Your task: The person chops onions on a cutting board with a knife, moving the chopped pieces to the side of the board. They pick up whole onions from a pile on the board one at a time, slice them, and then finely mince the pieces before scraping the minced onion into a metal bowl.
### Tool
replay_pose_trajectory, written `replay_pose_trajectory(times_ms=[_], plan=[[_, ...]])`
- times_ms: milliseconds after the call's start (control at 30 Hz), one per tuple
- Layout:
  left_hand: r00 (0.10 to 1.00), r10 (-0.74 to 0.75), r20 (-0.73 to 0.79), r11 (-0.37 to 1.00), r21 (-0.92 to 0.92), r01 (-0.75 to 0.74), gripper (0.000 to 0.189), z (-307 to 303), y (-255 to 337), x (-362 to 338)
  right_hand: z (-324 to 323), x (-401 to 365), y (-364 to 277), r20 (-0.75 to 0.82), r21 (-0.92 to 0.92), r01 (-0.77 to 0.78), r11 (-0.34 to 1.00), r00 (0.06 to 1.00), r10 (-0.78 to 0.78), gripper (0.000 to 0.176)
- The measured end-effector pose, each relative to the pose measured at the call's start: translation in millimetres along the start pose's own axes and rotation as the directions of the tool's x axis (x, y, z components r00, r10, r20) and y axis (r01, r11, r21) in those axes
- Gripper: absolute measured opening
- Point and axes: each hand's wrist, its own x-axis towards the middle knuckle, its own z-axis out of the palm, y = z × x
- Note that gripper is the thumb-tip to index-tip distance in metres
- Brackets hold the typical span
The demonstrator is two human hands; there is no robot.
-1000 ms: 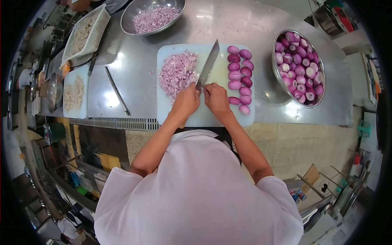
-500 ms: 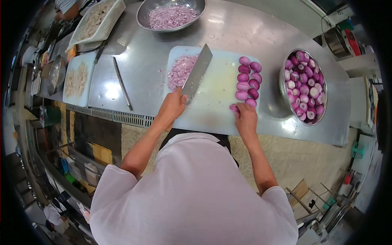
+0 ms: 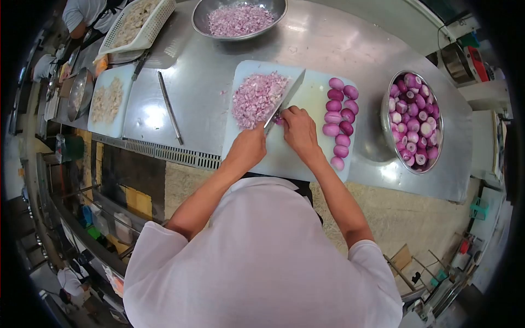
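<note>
My left hand [image 3: 250, 146] is wrapped round the handle of a broad kitchen knife [image 3: 288, 95], its blade slanting up and away over the white cutting board [image 3: 260, 159]. Just right of the blade, my right hand [image 3: 298, 129] curls its fingers over a red onion piece [image 3: 279, 119], mostly hidden under the fingertips. Chopped red onion [image 3: 257, 97] lies heaped at the board's left, against the knife. Along the right side of the board, halved red onions [image 3: 332, 117] stand in two uneven rows.
A steel bowl [image 3: 384, 117] of peeled red onions stands to the right; another bowl [image 3: 240, 38] at the back holds chopped onion. Leftward lie a metal rod [image 3: 170, 108], a second board [image 3: 112, 128] with pale pieces, and a white basket [image 3: 158, 27]. A person [image 3: 82, 16] is at far left.
My right hand has moved left from the onion rows to the knife, bringing an onion piece. The chopped heap now sits wider beside the blade. My left hand keeps hold of the knife.
</note>
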Motion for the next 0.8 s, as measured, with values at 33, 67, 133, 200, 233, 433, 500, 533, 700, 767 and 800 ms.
replay_pose_trajectory(times_ms=[33, 67, 133, 200, 233, 433, 500, 533, 700, 767, 800], plan=[[0.999, 0.003, 0.032, 0.999, 0.04, -0.004, 0.014, 5.6, -5.6, 5.4, -0.2, 0.1, -0.3, 0.044, -0.049, 0.012, 0.999, 0.999, -0.01, 0.017], [0.998, 0.007, 0.062, 0.997, 0.077, -0.011, 0.014, 10.3, -9.5, 8.3, 1.1, -1.4, 0.1, 0.049, -0.051, 0.012, 0.999, 0.999, -0.009, 0.017], [0.998, -0.022, 0.061, 0.999, 0.032, 0.02, 0.015, -5.9, 5.7, -1.3, 2.2, -0.6, 3.4, 0.022, -0.041, 0.031, 0.999, 0.999, -0.03, 0.019], [0.996, -0.06, 0.06, 0.998, -0.004, 0.061, 0.015, -6.6, 5.3, -2.2, 0.6, -0.8, 3.2, 0.021, -0.036, 0.029, 0.999, 0.999, -0.028, 0.02], [0.998, -0.027, 0.053, 0.999, 0.02, 0.026, 0.016, 3.8, -2.2, 2.0, 1.9, -1.3, 1.9, 0.022, -0.03, 0.029, 0.999, 0.999, -0.028, 0.02], [0.994, -0.082, 0.076, 0.997, -0.001, 0.082, 0.015, -1.9, 8.1, -5.1, 3.5, -4.3, 2.0, -0.033, -0.015, 0.035, 0.999, 0.999, -0.036, 0.019], [0.99, -0.115, 0.078, 0.993, 0.013, 0.115, 0.015, 0.9, 2.0, -2.1, 2.6, -1.6, -0.1, -0.028, -0.014, 0.029, 0.999, 0.999, -0.03, 0.018], [0.998, -0.04, 0.041, 0.999, -0.009, 0.04, 0.016, 8.7, -6.1, 4.9, 1.2, -4.5, 0.1, -0.011, -0.024, 0.025, 0.999, 1.0, -0.026, 0.017], [0.992, -0.096, 0.078, 0.995, 0.019, 0.094, 0.017, -5.9, 7.1, 2.4, 5.0, -5.5, 4.1, -0.034, -0.01, 0.011, 1.0, 0.999, -0.011, 0.016], [0.996, -0.055, 0.071, 0.998, 0.022, 0.054, 0.017, 10.2, 1.2, 1.0, 7.3, -7.9, 3.4, -0.035, 0.013, -0.006, 1.0, 0.999, 0.007, 0.016], [0.995, -0.061, 0.077, 0.998, 0.018, 0.059, 0.017, 9.7, 1.7, 0.1, 8.1, -8.4, 3.7, -0.056, 0.012, 0.009, 1.0, 0.998, -0.009, 0.016]])
